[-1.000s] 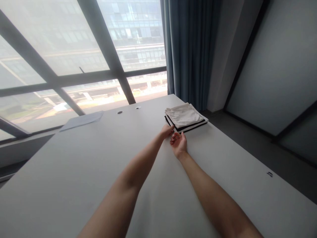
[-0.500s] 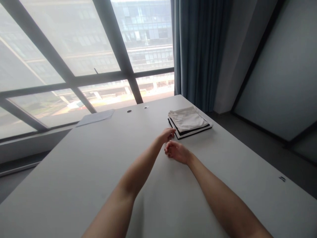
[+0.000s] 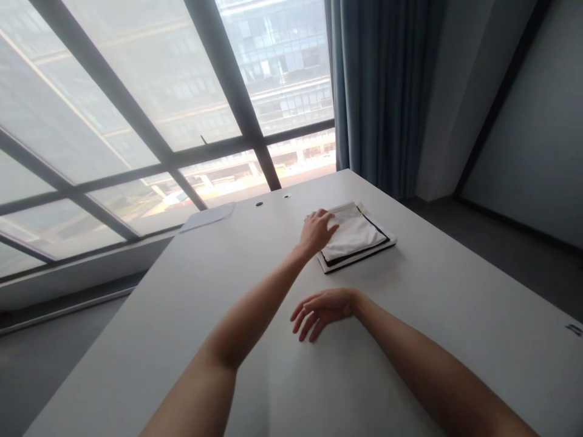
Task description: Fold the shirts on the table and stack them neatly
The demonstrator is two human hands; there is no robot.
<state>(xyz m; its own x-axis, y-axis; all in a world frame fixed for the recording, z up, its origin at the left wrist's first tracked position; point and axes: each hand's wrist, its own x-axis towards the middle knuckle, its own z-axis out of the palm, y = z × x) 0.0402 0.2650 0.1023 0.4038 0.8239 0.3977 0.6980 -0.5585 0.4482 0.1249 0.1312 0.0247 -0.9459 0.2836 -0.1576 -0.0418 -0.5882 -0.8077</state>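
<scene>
A neat stack of folded white and black cloths [image 3: 354, 235] lies on the white table, a pale piece on top and dark edges showing beneath. My left hand [image 3: 317, 230] reaches over the stack's left edge with its thumb apart from the fingers; some fingertips are hidden, and whether they touch the cloth I cannot tell. Nearer to me, my right hand [image 3: 324, 308] hangs low at the table surface, its fingers spread and nothing in them. A gap of bare tabletop separates it from the stack.
The white table [image 3: 182, 315] stands by large windows. At its far left edge lie pale sheets [image 3: 208, 217], with two round cable holes [image 3: 259, 204] beside them. A blue curtain [image 3: 378, 97] hangs behind the far corner. A small dark mark [image 3: 574, 329] is at the right edge.
My left hand has moved from the stack's near-left corner up over its left side and opened. My right hand has shifted toward me, its fingers spreading. The view has turned slightly left.
</scene>
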